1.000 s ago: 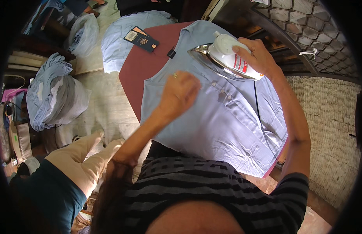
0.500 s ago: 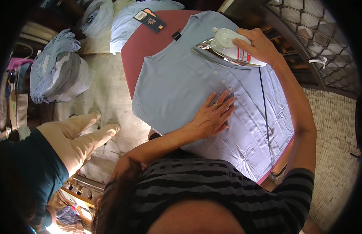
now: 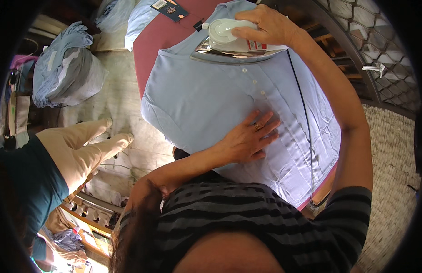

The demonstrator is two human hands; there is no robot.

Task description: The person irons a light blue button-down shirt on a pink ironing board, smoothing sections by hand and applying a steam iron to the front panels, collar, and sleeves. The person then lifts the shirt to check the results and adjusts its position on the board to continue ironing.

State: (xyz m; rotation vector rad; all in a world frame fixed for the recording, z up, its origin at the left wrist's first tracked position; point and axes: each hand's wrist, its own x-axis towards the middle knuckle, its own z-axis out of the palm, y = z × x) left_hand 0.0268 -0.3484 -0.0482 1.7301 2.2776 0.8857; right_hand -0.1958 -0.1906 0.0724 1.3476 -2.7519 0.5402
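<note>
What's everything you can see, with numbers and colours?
ironing board: 1, dark red, upper middle
shirt: 1, light blue, on the ironing board
iron: 1, white and silver, on the shirt
cord: 1, black, across the shirt
tag: at least 1, mostly dark, board's far end
clothes bundle: 1, blue and whitish, left
see-through bag: 1, whitish, top left
other person: 1, teal and beige clothes, lower left
lattice gate: 1, dark, upper right
jumbled items: uncounted, mixed colours, lower left
striped top: 1, black and grey, bottom middle
left hand: 1, bare, flat on the shirt
right hand: 1, bare, gripping the iron
</note>
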